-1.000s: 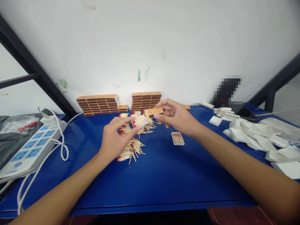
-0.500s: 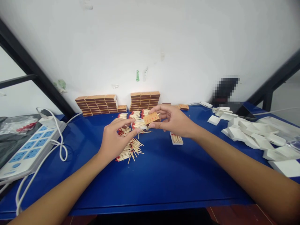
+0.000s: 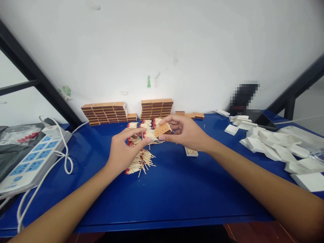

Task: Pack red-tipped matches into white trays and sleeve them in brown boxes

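Note:
Between finger and thumb my right hand point(image 3: 186, 132) grips an orange matchbox sleeve point(image 3: 162, 129), tilted above the table. My left hand point(image 3: 123, 148) pinches a white inner tray filled with red-tipped matches point(image 3: 148, 134), whose right end meets the sleeve's left end. Beneath and in front of my left hand lie loose matches point(image 3: 141, 162) in heaps on the blue table point(image 3: 192, 192). Another white tray holding matches point(image 3: 191, 152) rests just below my right wrist, partly covered by it.
Stacked matchboxes point(image 3: 105, 113) and a second stack point(image 3: 157, 108) line the wall, with a few single boxes point(image 3: 198, 115) beside them. White trays point(image 3: 270, 143) are piled at the right. A power strip point(image 3: 35, 158) with white cables lies at the left.
My right hand has shifted slightly left with the sleeve, which now covers a bit more of the tray in my left hand. The right wrist hides more of the tray on the table.

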{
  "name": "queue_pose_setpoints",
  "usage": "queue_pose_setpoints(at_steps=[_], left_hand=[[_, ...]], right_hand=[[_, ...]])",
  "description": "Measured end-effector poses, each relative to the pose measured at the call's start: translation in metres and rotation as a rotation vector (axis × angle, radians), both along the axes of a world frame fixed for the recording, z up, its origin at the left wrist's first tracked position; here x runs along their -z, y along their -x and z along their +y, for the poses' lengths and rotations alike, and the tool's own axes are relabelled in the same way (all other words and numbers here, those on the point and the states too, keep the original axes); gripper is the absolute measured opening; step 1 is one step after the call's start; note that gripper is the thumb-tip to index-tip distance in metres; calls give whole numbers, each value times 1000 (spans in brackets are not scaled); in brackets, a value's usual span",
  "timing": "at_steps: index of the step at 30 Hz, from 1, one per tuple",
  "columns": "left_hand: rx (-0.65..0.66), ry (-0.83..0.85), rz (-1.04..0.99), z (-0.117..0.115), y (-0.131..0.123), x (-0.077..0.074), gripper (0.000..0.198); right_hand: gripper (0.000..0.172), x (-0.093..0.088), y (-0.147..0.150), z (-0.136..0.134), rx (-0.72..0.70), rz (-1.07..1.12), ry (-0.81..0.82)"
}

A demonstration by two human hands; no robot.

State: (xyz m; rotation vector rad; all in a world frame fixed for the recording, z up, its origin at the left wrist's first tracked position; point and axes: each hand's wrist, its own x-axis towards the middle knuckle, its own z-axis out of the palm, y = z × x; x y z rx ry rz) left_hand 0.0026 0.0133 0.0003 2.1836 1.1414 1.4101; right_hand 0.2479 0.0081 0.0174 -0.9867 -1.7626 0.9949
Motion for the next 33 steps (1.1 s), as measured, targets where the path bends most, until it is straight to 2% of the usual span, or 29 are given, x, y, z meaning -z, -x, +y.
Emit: queue_pose_setpoints(at_steps=[6,10,15,25,33], left_hand=[[50,109,62,1,1,1,38],[96,124,91,-1,-1,3,38],[79,93,88,-1,-2,2,32],[52,104,-17,1,0,4,35],[151,110,133,2,0,5,36]], right_hand=[[53,0,4,-2,9,54,19],[52,0,3,-2,3,38,-14],[45,3,1,-1,-34,-65,-51],[48,1,3,-2,-7,18,-25],[42,9,7,-3,-34,-71,-48]])
